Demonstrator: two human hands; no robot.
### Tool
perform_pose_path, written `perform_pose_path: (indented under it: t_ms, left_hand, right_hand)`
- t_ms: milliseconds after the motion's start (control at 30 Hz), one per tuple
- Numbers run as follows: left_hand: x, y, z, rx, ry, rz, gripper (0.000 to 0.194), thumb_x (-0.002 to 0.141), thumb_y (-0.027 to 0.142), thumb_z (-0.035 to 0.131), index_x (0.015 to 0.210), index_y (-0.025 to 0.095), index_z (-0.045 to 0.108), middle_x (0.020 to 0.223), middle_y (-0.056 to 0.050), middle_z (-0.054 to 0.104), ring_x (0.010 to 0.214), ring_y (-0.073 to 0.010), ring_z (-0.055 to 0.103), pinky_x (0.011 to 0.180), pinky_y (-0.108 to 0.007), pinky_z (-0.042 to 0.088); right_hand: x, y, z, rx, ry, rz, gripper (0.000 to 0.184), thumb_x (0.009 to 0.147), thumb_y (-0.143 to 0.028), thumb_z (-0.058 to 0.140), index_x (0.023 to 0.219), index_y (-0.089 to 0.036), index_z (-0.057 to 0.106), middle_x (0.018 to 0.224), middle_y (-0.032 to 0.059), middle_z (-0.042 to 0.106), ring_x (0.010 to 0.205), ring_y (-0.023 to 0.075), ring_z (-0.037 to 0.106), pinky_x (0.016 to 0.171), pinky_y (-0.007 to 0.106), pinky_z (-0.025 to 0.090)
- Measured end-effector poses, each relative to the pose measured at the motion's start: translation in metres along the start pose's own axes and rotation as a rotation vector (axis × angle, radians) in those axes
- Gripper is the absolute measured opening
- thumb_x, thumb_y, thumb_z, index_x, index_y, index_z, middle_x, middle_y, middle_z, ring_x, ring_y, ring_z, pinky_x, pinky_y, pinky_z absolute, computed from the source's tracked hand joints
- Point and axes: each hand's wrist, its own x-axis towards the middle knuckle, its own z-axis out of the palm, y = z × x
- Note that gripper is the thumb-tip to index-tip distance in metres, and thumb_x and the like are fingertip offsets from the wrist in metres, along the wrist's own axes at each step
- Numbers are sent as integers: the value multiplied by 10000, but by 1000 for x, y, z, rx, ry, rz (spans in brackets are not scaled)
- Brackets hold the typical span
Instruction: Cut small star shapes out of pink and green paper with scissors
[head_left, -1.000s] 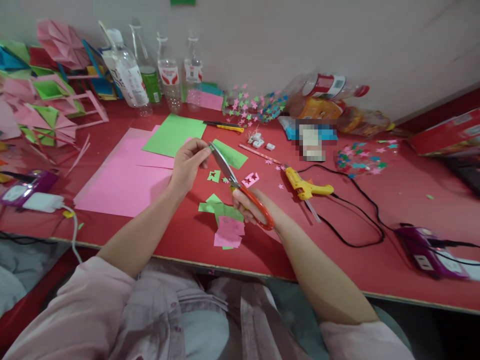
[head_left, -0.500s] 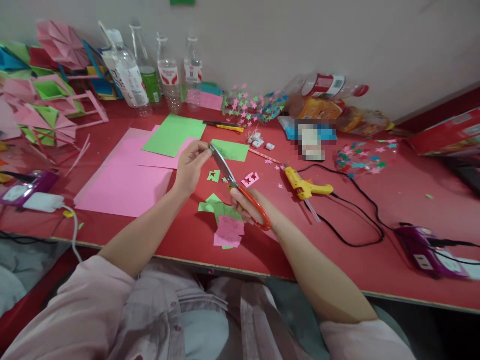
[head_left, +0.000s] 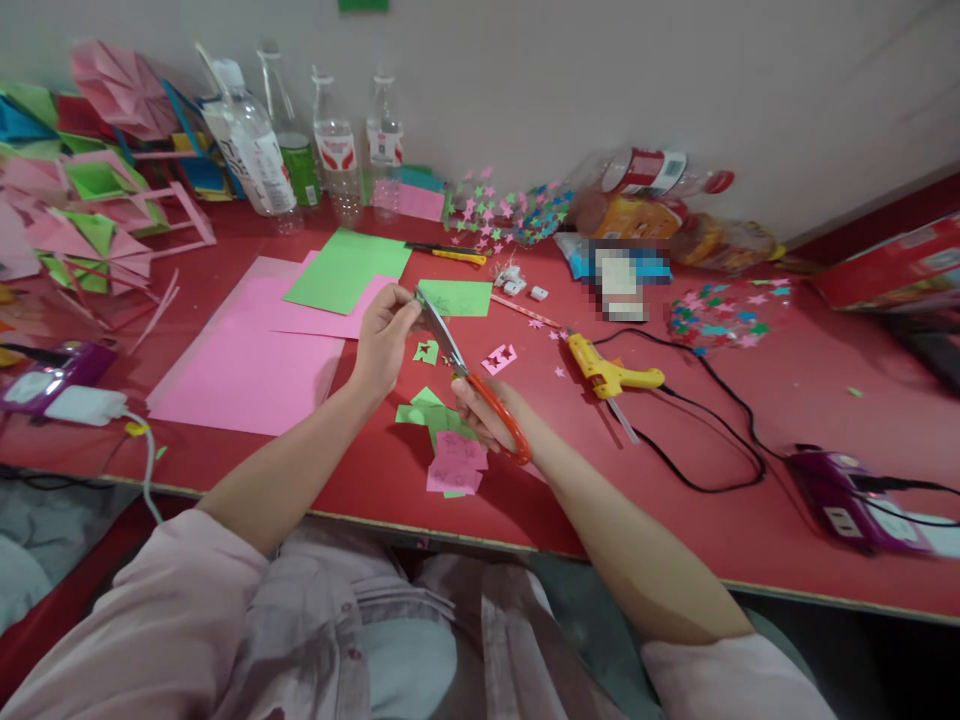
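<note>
Head view has the left hand [head_left: 386, 335] pinched pretty much shut, thumb and finger on the end of a small green piece of paper [head_left: 457, 298] with outlines drawn on it, and that piece sticks out past the fingertips toward the right-hand side. From where I'm standing, the right hand [head_left: 484, 412] is curled around the orange-red handles of the scissors [head_left: 487, 400], fingers mostly closed, blades angled up at the left fingertips. The blades look close together, but can't tell if they're totally closed. Just below the scissors' tips, between the hands, there's a green cutout scrap [head_left: 426, 352], and a pink scrap with star-shaped holes [head_left: 499, 359] sits just beyond the right hand. Nearer the body than both hands, a messy pile of green and pink bits [head_left: 456, 462] lies on the red table [head_left: 555, 510]. Left of the left hand you've got big pink sheets [head_left: 247, 370], with a green sheet [head_left: 346, 270] overlapping them a bit further off. Beyond the hands is a yellow-handled cutter [head_left: 457, 257], then some little white blocks [head_left: 514, 284]. Over to the right of the right hand lies a yellow glue gun [head_left: 611, 374], clear stick poking out, black cord [head_left: 739, 400] looping away. Way past the left hand, a bunch of clear bottles [head_left: 337, 160] stand by the wall.
</note>
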Motion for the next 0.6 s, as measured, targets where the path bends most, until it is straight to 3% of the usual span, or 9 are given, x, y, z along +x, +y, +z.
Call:
perform_pose_path:
  t_ms: [267, 600]
  left_hand:
    - [0, 2, 1, -50, 16, -22, 178, 799, 105, 504, 671, 194, 418, 619, 61, 549, 554, -66, 610, 654, -242, 558]
    - [-1, 4, 1, -11, 43, -32, 166, 798, 138, 520, 684, 200, 417, 610, 62, 556, 540, -60, 579, 629, -224, 544]
  right_hand:
    - [-3, -1, 2, -39, 30, -58, 560, 846, -723, 503, 610, -225, 409, 361, -95, 293, 271, 57, 268, 263, 200, 294]
    - [-7, -7, 8, 2, 88, -19, 535, 850, -658, 562, 583, -216, 419, 369, -90, 322, 263, 47, 290, 263, 186, 273]
